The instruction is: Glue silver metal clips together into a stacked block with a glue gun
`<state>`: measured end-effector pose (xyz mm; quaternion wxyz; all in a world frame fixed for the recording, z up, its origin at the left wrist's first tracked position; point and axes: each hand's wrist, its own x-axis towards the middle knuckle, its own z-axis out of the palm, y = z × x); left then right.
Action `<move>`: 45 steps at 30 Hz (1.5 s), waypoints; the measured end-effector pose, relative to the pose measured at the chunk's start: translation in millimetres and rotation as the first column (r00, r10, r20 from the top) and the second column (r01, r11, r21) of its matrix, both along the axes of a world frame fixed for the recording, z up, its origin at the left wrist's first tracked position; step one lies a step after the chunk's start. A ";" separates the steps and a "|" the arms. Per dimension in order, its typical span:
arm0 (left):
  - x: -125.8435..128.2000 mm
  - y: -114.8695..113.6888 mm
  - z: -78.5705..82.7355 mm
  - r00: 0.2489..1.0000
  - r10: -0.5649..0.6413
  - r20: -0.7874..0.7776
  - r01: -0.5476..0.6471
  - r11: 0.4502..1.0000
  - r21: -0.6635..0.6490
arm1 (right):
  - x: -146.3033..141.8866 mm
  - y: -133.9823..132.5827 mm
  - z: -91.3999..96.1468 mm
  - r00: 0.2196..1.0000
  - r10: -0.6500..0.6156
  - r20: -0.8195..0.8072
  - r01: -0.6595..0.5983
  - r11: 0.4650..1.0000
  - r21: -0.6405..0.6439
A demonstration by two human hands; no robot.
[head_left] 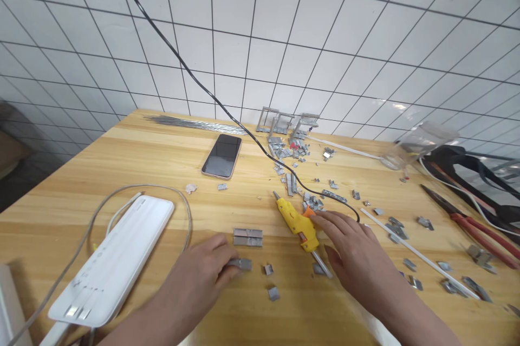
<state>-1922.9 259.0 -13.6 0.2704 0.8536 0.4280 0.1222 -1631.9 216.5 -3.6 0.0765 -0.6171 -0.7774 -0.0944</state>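
Note:
My left hand [205, 267] is closed, with a small grey block-like piece [242, 264] pinched between thumb and fingers just above the table. Right behind it lies a pair of grey grooved strips [247, 237], side by side. A yellow glue gun [294, 221] with an orange trigger rests on the wood, its nozzle pointing away to the left and a clear glue stick [322, 263] poking out of its back. My right hand [352, 243] is beside it, fingers stretched and thumb apart, fingertips at the trigger. Two small grey pieces [273, 293] sit between my hands.
A white power strip [116, 259] with a looping cable is at left. Further back are a phone [222, 156], thin metal rods [190, 124] and small grey frames [303, 125]. Grey scraps, red-handled pliers [483, 232] and a clear jar [422, 143] occupy the right. A black cord [227, 113] hangs across.

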 end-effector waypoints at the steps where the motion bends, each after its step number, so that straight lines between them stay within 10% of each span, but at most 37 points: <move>1: -0.4 0.1 0.2 1.000 -0.009 0.009 0.009 1.000 0.001 | -0.6 0.8 -0.2 1.000 0.004 0.012 -0.004 1.000 0.012; 17: -5.4 -0.8 9.3 0.999 -0.037 -0.031 0.035 0.997 -0.064 | -9.8 7.4 1.8 0.937 -0.137 -0.321 0.110 0.989 -0.100; 27: -3.0 -3.1 6.1 0.999 -0.028 -0.019 0.028 1.000 -0.009 | -14.4 -7.2 41.9 0.677 -0.090 -0.730 -0.238 0.912 -0.333; 45: 3.9 -6.4 2.8 0.999 -0.041 0.028 0.040 0.998 0.049 | -14.4 -5.3 35.1 0.733 -0.253 -0.632 -0.212 0.798 -0.565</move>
